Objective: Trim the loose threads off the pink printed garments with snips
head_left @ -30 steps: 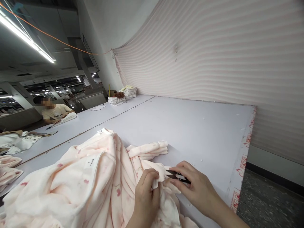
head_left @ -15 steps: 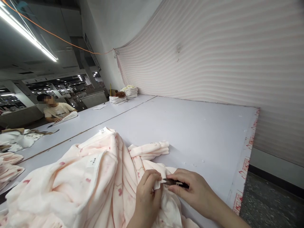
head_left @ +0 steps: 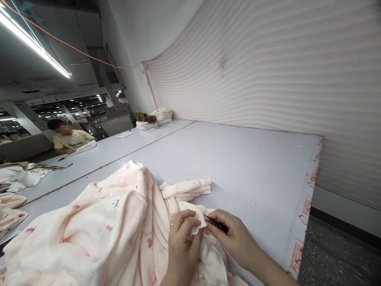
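A pale pink garment [head_left: 89, 230] with small reddish motifs lies heaped on the table, a white size label [head_left: 114, 204] on its collar. My left hand [head_left: 183, 240], with a ring on one finger, is closed on a bunched edge of this garment. In my right hand [head_left: 233, 234] I grip dark thread snips [head_left: 217, 223], their tip against the cloth just beside my left fingers. Whether the blades are apart or together I cannot tell. A folded sleeve [head_left: 187, 188] of the garment sticks out to the right, beyond my hands.
The light grey table [head_left: 253, 163] stretches away to a striped cloth hanging [head_left: 262, 79]. At its far end stand stacks of folded cloth [head_left: 160, 117]. A co-worker [head_left: 71, 139] handles white cloth at the left; more fabric pieces [head_left: 22, 174] lie nearer.
The snips have turned, now slanting more downward to the right, and my right hand has shifted slightly left. My left hand still pinches the cloth, its edge raised a little.
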### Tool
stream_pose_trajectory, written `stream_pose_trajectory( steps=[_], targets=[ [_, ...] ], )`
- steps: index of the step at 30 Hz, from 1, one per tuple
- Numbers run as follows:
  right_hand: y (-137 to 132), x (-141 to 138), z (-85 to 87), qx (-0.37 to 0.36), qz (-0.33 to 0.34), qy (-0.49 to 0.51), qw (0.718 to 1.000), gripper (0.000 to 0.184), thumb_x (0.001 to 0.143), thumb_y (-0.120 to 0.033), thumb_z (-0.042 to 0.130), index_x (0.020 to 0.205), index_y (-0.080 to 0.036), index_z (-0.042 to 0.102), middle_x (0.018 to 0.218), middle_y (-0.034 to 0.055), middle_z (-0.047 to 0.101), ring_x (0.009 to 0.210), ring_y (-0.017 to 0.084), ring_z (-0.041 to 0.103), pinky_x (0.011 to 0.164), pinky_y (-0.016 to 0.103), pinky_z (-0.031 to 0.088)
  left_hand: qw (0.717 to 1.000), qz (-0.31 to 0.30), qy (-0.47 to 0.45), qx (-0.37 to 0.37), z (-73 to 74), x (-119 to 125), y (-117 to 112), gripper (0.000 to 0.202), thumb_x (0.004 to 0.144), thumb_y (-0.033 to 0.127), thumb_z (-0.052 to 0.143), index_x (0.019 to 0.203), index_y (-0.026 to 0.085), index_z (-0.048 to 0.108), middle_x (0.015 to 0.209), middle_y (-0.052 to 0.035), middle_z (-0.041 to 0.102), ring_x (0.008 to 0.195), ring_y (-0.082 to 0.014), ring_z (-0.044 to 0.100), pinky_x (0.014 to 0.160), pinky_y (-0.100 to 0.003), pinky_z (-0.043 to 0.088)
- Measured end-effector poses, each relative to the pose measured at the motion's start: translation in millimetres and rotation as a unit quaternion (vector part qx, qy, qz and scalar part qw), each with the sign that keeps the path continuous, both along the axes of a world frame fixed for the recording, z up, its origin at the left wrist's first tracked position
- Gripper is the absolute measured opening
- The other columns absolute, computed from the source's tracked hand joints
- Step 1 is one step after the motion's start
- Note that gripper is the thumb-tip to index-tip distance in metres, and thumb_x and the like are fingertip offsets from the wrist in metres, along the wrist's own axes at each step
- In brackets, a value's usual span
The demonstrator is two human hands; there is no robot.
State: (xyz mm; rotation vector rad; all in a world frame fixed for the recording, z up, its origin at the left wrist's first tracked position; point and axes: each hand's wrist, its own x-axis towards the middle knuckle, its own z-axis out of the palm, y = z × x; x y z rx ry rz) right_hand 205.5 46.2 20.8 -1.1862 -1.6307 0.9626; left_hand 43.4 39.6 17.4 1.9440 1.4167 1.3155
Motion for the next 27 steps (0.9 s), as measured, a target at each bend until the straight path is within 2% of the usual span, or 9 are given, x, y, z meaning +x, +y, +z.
stream_pose_trajectory(
  steps=[2,4,8,11,15,18,21,24,27],
  targets=[
    [4.5,-5.5,-2.9,0.011,-0.027,0.025,0.999,0.022,0.088,-0.035,0.046,0.081,-0.021,0.061,0.075,0.0018,0.064,0.072,0.017,0.059,0.064,0.025,0.046,0.996,-0.005,-0.054,-0.073,3.1,0.3,1.7,0.011,0.079,0.028,0.057,0.075,0.019,0.063,0.080,-0.0058,0.061,0.078,-0.0204,0.056,0.067,-0.028,0.045],
    [7.0,-8.6,-4.8,0.014,-0.054,0.066,0.996,0.024,0.089,-0.037,0.043,0.090,-0.021,0.061,0.082,0.0039,0.065,0.080,0.019,0.061,0.068,0.026,0.048,0.977,-0.023,-0.129,-0.168,5.1,-0.7,5.0,0.019,0.079,0.035,0.057,0.076,0.017,0.062,0.070,-0.0027,0.059,0.067,-0.0170,0.054,0.062,-0.025,0.043],
    [6.9,-13.8,-7.3,-0.016,-0.001,0.141,0.990,0.027,0.082,-0.038,0.056,0.104,-0.022,0.059,0.101,0.0064,0.065,0.091,0.021,0.062,0.074,0.028,0.050,0.927,-0.080,-0.243,-0.273,5.7,-4.0,11.1,0.026,0.079,0.041,0.058,0.082,0.015,0.062,0.076,-0.0035,0.062,0.074,-0.0185,0.056,0.066,-0.026,0.045],
    [7.0,-21.0,-9.4,-0.039,0.019,0.150,0.988,0.022,0.083,-0.038,0.055,0.091,-0.019,0.062,0.075,0.0018,0.064,0.065,0.015,0.060,0.058,0.024,0.047,0.918,-0.101,-0.254,-0.287,5.7,-5.3,11.5,0.026,0.079,0.040,0.058,0.082,0.015,0.062,0.077,-0.0034,0.062,0.076,-0.0184,0.056,0.069,-0.027,0.045],
    [9.5,-31.0,-13.9,-0.016,-0.011,0.131,0.991,0.026,0.089,-0.041,0.044,0.078,-0.019,0.054,0.049,-0.0069,0.044,0.044,0.009,0.043,0.047,0.021,0.037,0.943,-0.060,-0.206,-0.256,7.4,-4.4,9.2,0.027,0.079,0.039,0.059,0.097,0.018,0.061,0.076,-0.0008,0.058,0.072,-0.0162,0.053,0.067,-0.026,0.043],
    [12.4,-34.9,-16.3,-0.008,-0.028,0.108,0.994,0.024,0.090,-0.040,0.043,0.077,-0.021,0.048,0.050,-0.0080,0.041,0.043,0.008,0.039,0.042,0.020,0.031,0.947,-0.086,-0.170,-0.258,7.8,-3.1,9.6,0.025,0.080,0.037,0.056,0.096,0.018,0.063,0.083,-0.0031,0.061,0.082,-0.0194,0.055,0.075,-0.029,0.043],
    [12.7,-31.7,-13.4,-0.024,-0.028,0.122,0.992,0.023,0.089,-0.041,0.044,0.077,-0.021,0.047,0.055,-0.0067,0.045,0.045,0.009,0.043,0.043,0.019,0.034,0.937,-0.101,-0.206,-0.262,5.8,-2.6,11.5,0.022,0.081,0.037,0.056,0.085,0.017,0.062,0.082,-0.0034,0.061,0.081,-0.0189,0.055,0.074,-0.029,0.043],
    [7.0,-21.5,-6.6,-0.017,-0.038,0.117,0.992,0.017,0.084,-0.037,0.053,0.086,-0.021,0.054,0.071,-0.0015,0.057,0.065,0.014,0.056,0.060,0.022,0.045,0.907,-0.096,-0.296,-0.284,4.3,-3.0,12.0,0.022,0.080,0.038,0.058,0.083,0.016,0.057,0.075,-0.0008,0.057,0.070,-0.0150,0.052,0.066,-0.025,0.042],
    [-1.7,-11.9,-2.8,-0.006,-0.027,0.067,0.997,0.016,0.083,-0.035,0.054,0.089,-0.022,0.061,0.085,0.0028,0.065,0.080,0.019,0.060,0.072,0.025,0.047,0.875,-0.125,-0.356,-0.303,5.6,-3.5,10.9,0.021,0.080,0.037,0.060,0.084,0.017,0.054,0.074,0.0005,0.055,0.069,-0.0136,0.052,0.066,-0.024,0.042]
  ],
)
